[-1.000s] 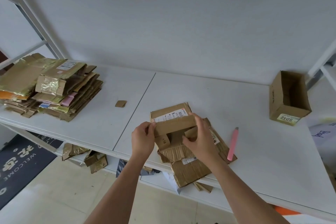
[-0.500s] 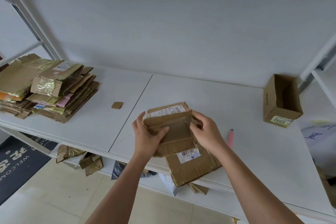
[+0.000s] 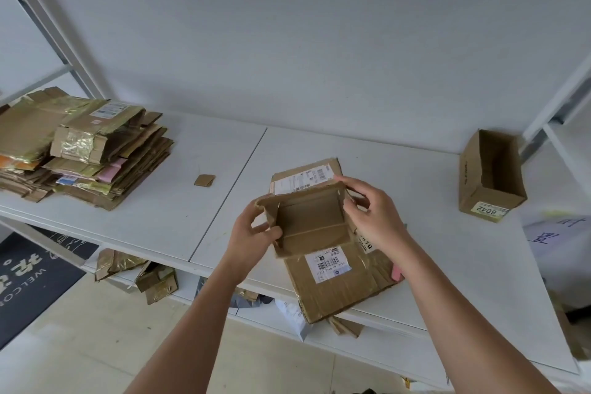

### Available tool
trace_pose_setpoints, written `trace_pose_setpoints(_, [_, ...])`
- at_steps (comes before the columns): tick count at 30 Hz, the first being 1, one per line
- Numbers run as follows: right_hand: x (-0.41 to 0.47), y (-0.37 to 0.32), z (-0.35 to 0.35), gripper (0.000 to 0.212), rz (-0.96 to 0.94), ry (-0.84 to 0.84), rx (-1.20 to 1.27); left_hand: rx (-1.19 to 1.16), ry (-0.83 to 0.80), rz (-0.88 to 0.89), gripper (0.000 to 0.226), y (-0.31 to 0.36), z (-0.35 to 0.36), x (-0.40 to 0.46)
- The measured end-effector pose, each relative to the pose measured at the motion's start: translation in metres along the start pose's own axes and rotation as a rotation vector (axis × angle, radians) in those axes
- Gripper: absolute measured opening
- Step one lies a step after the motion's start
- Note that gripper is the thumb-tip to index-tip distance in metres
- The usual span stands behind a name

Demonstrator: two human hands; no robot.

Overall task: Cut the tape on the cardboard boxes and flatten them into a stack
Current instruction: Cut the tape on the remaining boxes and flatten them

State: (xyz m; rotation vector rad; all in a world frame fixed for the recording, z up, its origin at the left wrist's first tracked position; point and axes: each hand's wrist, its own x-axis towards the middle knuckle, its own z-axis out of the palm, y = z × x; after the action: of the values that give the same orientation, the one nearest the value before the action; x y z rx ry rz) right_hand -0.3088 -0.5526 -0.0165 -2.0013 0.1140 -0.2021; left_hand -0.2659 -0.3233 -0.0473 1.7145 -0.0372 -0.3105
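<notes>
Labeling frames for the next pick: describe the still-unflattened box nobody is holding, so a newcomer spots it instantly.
Start at the white shelf and go to its far right end. There an open cardboard box stands alone, apart from the hands. Unlike the flattened stack at the left, it keeps its shape and carries a yellow-edged label reading 6042.

Own body, head view: two bare forearms and two bare hands, nothing worn.

I see my left hand (image 3: 256, 235) and right hand (image 3: 372, 216) with no gloves, rings, watch or wristband on either. Both forearms are uncovered from the wrists to the bottom edge of the frame; no sleeve, cuff or strap shows anywhere along them. Arms are slim, tapering evenly toward the wrists. Fingers are slender with short, unpainted nails where I can make them out. No marks, plasters or writing visible on either limb. Rest of me lies outside the frame.
</notes>
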Motion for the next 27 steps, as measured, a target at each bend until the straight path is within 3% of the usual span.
trace_pose_setpoints(3, [-0.001,0.005,-0.01,0.045,-0.026,-0.06,-0.111,-0.192,-0.084,-0.059,0.072,0.002,-0.015,-0.004])
trace_pose_setpoints(6, [-0.008,0.023,-0.002,0.053,-0.015,-0.246,-0.279,-0.41,-0.091,-0.263,0.075,-0.006,-0.021,-0.007])
trace_pose_setpoints(10, [-0.025,0.057,0.023,0.074,0.144,-0.506,-0.487,-0.566,-0.098,-0.505,0.06,-0.029,-0.019,-0.013])
trace_pose_setpoints(13, [-0.035,0.073,0.036,0.084,0.239,-0.579,-0.523,-0.505,-0.026,-0.589,0.037,-0.043,-0.014,-0.014])
trace_pose_setpoints(15, [-0.036,0.079,0.04,0.079,0.245,-0.562,-0.464,-0.357,0.048,-0.584,0.025,-0.053,-0.008,-0.007])
trace_pose_setpoints(19, [-0.037,0.077,0.035,0.053,0.236,-0.415,-0.263,-0.044,0.189,-0.504,0.032,-0.058,0.006,0.006])
trace_pose_setpoints(23, [-0.042,0.077,0.015,0.042,0.247,0.006,0.001,-0.018,0.103,-0.458,0.017,-0.048,0.011,0.007])
trace_pose_setpoints(27, [-0.044,0.094,0.001,0.035,0.347,0.089,-0.048,0.009,0.054,-0.504,0.014,-0.049,0.029,0.003])
